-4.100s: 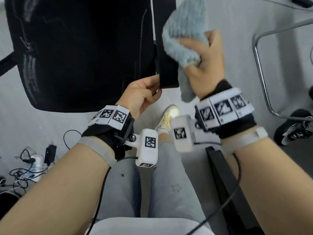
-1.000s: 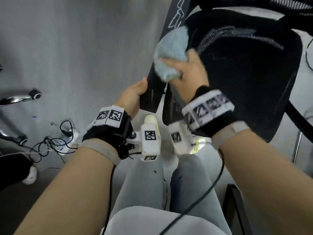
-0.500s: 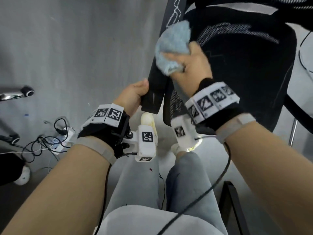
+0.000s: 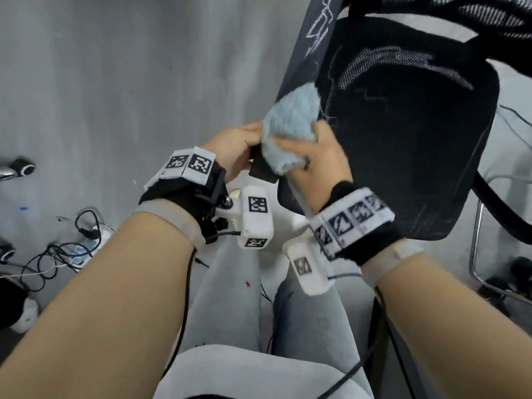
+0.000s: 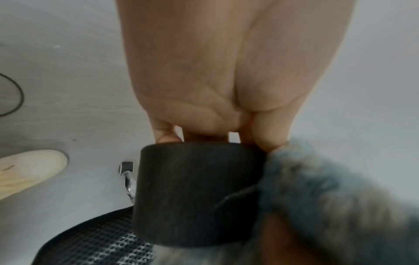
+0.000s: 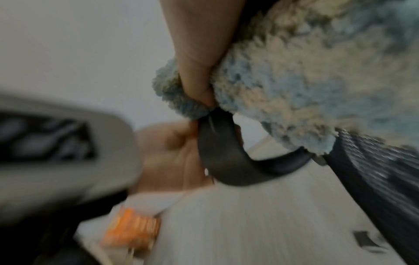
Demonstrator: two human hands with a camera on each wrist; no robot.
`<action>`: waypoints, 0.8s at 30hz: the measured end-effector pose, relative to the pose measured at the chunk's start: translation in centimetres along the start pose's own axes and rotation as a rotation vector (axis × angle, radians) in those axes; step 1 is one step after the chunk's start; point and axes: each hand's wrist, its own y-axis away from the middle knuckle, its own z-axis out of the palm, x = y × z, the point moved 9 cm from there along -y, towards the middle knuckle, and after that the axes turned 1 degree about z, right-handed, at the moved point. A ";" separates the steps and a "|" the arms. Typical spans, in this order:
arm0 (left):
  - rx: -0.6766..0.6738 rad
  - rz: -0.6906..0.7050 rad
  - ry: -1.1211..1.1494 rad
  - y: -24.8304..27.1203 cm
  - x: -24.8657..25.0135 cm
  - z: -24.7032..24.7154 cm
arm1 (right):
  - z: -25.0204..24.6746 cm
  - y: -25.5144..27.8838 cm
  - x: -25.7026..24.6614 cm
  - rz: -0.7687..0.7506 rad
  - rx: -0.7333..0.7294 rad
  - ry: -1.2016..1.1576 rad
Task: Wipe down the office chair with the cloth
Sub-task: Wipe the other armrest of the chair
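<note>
The black mesh office chair point(image 4: 403, 133) fills the upper right of the head view, its black armrest point(image 4: 305, 53) running down toward me. My left hand point(image 4: 236, 148) grips the near end of that armrest point(image 5: 195, 193), fingers curled behind it. My right hand point(image 4: 319, 156) holds a bunched fluffy light-blue cloth point(image 4: 288, 128) and presses it on the armrest right beside the left hand. In the right wrist view the cloth point(image 6: 294, 89) wraps over the armrest's rounded end point(image 6: 224, 157), with the thumb point(image 6: 195, 71) dug into it.
A tangle of cables and a power strip point(image 4: 83, 240) lies on the grey floor at the left. A chrome chair frame point(image 4: 478, 254) stands at the right, a chair caster point(image 4: 23, 167) at the far left. My grey-trousered legs point(image 4: 230, 298) are below the hands.
My right hand has slid the cloth down the armrest toward me, until it meets the left hand at the near end. The left hand kept its grip.
</note>
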 end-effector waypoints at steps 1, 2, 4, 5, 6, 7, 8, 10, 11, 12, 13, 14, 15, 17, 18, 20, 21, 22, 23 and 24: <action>-0.027 -0.030 0.029 0.2 -0.3 0.3 | 1.0 1.2 0.1 -0.013 -0.083 0.059; -0.053 -0.067 0.083 0.3 -0.8 0.5 | 1.8 2.2 0.3 -0.031 -0.152 0.126; -0.087 -0.125 0.185 0.6 -1.6 0.9 | 2.0 2.8 0.6 -0.059 -0.217 0.211; -0.092 -0.130 0.201 0.7 -1.7 1.1 | 1.7 2.5 0.6 -0.068 -0.215 0.216; -0.082 -0.120 0.182 0.6 -1.6 0.9 | 1.1 1.9 0.5 -0.072 -0.183 0.200; -0.069 -0.105 0.144 0.5 -1.4 0.9 | 0.3 1.2 0.4 -0.062 -0.117 0.163; -0.053 -0.090 0.094 0.5 -1.1 0.7 | -0.9 0.4 0.6 -0.036 -0.027 0.108; -0.060 -0.084 0.032 0.5 -1.0 0.5 | -3.0 -1.4 1.7 0.059 0.136 -0.033; -0.076 -0.087 0.026 0.5 -1.1 0.5 | -3.6 -1.8 2.1 0.094 0.181 -0.092; -0.086 -0.091 0.027 0.6 -1.4 0.4 | -3.5 -1.9 2.2 0.108 0.190 -0.120; -0.090 -0.092 0.035 0.8 -1.5 0.4 | -3.0 -1.5 2.0 0.101 0.163 -0.121; -0.085 -0.090 0.049 0.9 -1.6 0.3 | -2.0 -0.8 1.6 0.070 0.100 -0.090; -0.084 -0.090 0.074 1.0 -1.7 0.3 | -0.7 0.2 1.0 0.030 0.009 -0.031; -0.099 -0.093 0.121 1.3 -2.2 0.7 | 1.6 2.3 0.2 -0.054 -0.159 0.080; -0.097 -0.089 0.135 1.5 -2.4 0.9 | 1.9 2.8 0.2 -0.076 -0.189 0.108; -0.049 -0.064 0.142 1.6 -2.7 0.9 | 0.8 2.0 0.2 -0.083 -0.168 0.111; -0.026 -0.056 0.134 1.6 -2.9 0.8 | 0.0 1.2 0.1 -0.088 -0.132 0.092; -0.018 -0.053 0.124 1.5 -3.2 0.7 | -0.8 0.2 0.0 -0.089 -0.081 0.070; -0.026 -0.058 0.113 1.6 -3.4 0.8 | -1.8 -1.0 0.1 -0.071 -0.024 0.046; -0.045 -0.070 0.106 1.6 -3.7 0.8 | -2.8 -2.2 0.5 -0.034 0.027 0.014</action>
